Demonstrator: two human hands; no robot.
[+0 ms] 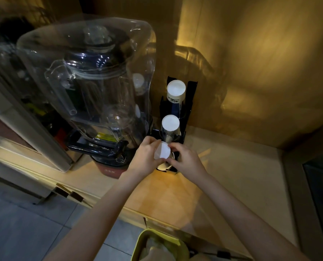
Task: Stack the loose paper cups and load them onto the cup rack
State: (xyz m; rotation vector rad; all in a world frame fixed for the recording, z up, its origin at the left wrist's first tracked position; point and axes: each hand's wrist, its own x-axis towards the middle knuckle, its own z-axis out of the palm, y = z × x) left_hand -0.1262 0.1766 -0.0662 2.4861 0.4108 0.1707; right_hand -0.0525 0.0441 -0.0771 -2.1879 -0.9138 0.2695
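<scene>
A black cup rack [191, 97] stands on the counter beside the blender. Its far slot holds an upside-down stack of paper cups [176, 91] with a white base and a dark band. The middle slot holds a second upside-down stack [170, 123]. At the nearest slot, both hands hold a third upside-down cup stack [163, 153] with its white base facing up. My left hand [145, 157] grips its left side and my right hand [187, 159] pinches its right side. The lower part of this stack is hidden by my fingers.
A large blender under a clear plastic cover [92, 87] stands directly left of the rack. The wooden wall [251, 72] rises behind and to the right. A yellow-green bin [156, 245] sits below the counter edge. Light counter surface [232, 176] stretches right of my hands.
</scene>
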